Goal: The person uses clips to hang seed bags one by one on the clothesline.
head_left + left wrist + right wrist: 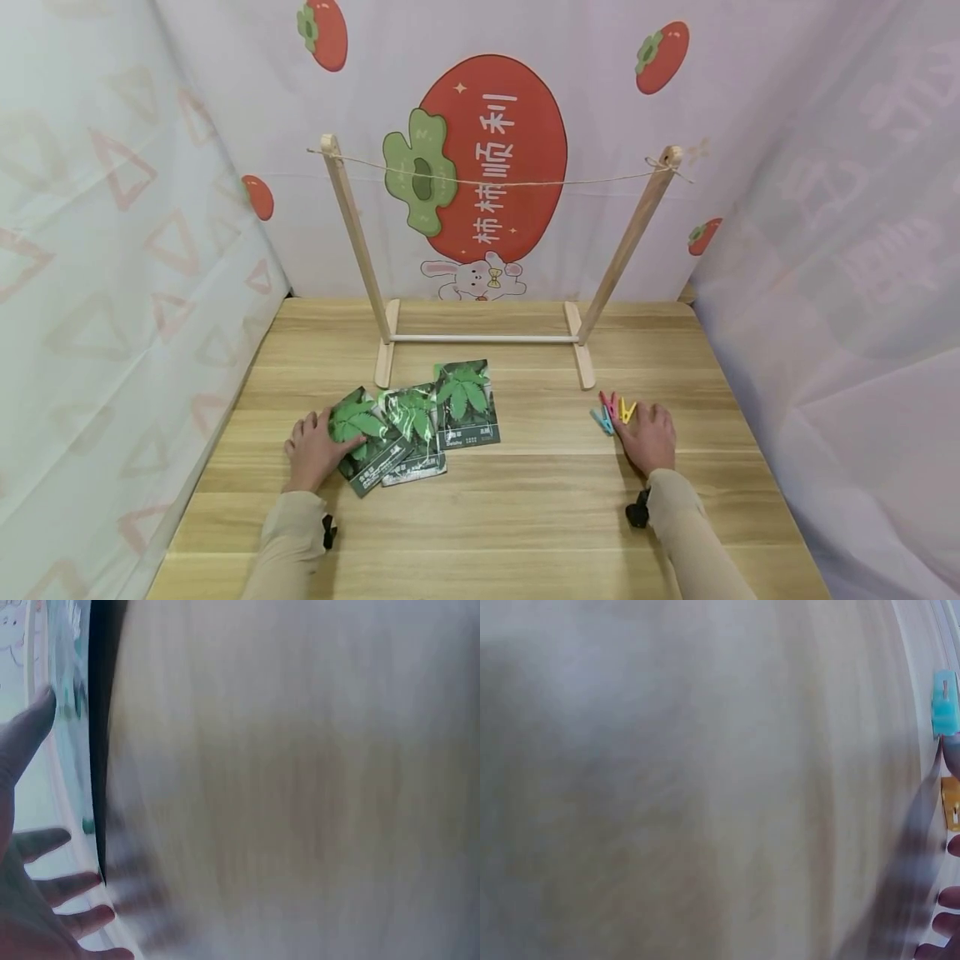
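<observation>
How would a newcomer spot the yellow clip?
Find the wooden frame with string across its top. Near its right foot, by the right hand, is a small bunch. The yellow clip is rightmost, its colour unlike the pink clip and blue clip.

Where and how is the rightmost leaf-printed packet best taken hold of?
Probably pinch the rightmost leaf-printed packet by its right edge, coming from the right with the right hand. The packet looks thin and lies flat; that edge is free on the table, while its left edge meets the middle packet.
</observation>
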`<state>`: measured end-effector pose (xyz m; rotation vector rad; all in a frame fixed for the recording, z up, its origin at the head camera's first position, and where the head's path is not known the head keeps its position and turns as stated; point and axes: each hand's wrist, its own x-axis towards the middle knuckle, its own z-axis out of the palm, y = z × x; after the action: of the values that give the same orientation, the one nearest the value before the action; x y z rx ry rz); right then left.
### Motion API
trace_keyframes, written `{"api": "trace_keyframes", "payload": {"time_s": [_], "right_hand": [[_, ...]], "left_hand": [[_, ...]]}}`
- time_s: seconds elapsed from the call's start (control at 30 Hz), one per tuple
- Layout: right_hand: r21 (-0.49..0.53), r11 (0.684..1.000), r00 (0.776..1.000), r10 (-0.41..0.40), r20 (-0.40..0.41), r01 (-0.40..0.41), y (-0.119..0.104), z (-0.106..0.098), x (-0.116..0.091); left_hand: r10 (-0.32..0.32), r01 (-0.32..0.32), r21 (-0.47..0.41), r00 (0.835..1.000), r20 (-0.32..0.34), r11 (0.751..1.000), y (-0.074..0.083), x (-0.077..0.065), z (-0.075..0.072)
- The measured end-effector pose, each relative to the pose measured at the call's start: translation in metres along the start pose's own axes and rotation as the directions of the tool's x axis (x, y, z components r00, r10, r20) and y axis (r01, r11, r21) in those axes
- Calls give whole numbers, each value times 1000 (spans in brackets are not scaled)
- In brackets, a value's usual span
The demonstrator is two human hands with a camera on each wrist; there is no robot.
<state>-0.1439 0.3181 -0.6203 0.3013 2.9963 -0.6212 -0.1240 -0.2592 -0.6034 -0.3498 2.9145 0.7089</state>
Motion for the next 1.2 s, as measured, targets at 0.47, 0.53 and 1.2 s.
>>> {"api": "trace_keyframes", "payload": {"time_s": [0.47, 0.53, 1.2], "right_hand": [[7, 997, 997, 78, -19, -78, -14, -2, 14], [13, 996, 996, 86, -33, -85, -16, -1, 15], [33, 988, 984, 152, -96, -150, -18, 5, 22]], "left_hand": [[20, -21, 41, 1000, 21, 999, -10, 7, -13], [29, -30, 31, 999, 32, 999, -11, 8, -15], [78, -79, 13, 995, 66, 997, -21, 16, -17]]}}
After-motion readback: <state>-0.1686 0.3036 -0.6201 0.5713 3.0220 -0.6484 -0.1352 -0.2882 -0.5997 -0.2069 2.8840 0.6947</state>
